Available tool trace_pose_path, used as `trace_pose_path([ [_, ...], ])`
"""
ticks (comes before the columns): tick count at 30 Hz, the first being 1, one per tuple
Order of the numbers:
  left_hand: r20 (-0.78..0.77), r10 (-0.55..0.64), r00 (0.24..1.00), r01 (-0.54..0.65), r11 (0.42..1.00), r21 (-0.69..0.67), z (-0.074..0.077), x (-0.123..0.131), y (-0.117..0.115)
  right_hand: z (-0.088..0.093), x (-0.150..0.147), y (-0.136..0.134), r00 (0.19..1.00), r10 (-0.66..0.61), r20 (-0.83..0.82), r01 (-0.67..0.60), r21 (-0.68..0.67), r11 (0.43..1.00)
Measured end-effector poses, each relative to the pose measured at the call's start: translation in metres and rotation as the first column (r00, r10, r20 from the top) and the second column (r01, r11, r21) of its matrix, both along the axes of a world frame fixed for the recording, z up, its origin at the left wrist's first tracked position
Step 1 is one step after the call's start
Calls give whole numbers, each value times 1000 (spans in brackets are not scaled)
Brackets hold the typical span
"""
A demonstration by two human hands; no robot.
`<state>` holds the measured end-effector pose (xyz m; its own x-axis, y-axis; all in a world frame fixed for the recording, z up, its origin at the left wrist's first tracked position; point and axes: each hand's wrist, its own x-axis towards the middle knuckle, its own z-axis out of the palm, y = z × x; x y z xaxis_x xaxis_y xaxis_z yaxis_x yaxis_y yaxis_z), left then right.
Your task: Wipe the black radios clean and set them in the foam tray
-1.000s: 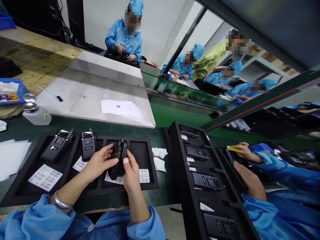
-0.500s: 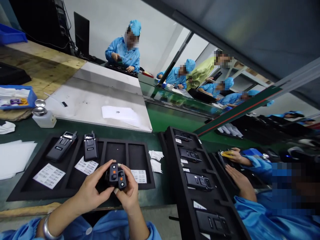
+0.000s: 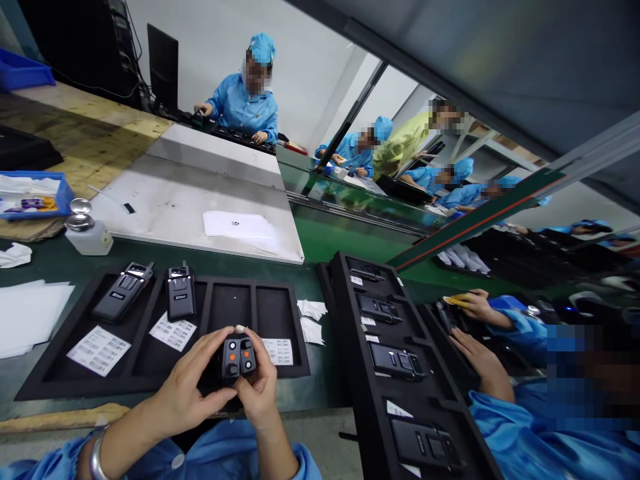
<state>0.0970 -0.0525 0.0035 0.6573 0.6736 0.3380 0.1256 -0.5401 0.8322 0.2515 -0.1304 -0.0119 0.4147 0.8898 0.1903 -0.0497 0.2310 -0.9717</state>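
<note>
My left hand [image 3: 187, 383] grips a black handheld radio [image 3: 231, 359] with a round white-centred button and an orange one on its side. Against it, side by side, is a second black radio [image 3: 247, 355], held by my right hand [image 3: 263, 383]. Both are above the near edge of a black foam tray [image 3: 145, 367]. In the tray's two left compartments lie two radios, one at the far left [image 3: 120, 297] and another [image 3: 181, 297] beside it. Printed label sheets lie below them, one at the left [image 3: 99, 350] and one [image 3: 173, 331] to its right.
Right of me stands a stacked black tray [image 3: 345, 333] with several radios. A white bottle [image 3: 89, 233], blue bin [image 3: 65, 197] and paper sheets [image 3: 35, 313] are at the left. A co-worker's hands [image 3: 483, 363] work at the right edge.
The two radios in my hands have turned and now sit level, side by side, where one was lower before. The co-worker across the table has moved one hand to the left, down toward a tray.
</note>
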Motion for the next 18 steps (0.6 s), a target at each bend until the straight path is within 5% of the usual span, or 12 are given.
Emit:
trace_pose_path([
  [4,58,185,981,-160,941,-299,-9,12,5,-13,-7,6,993,-81,-83,78,-46,996],
  [9,123,510,851,-205,540,-816,-4,24,30,-14,0,30,925,-246,-290,243,-49,969],
  [13,92,463,881,-90,356,-930,10,23,40,-3,3,41,827,-283,-486,226,-173,959],
  [18,153,371,916,69,229,-971,20,22,33,15,-14,42,740,-91,-667,-70,-210,975],
])
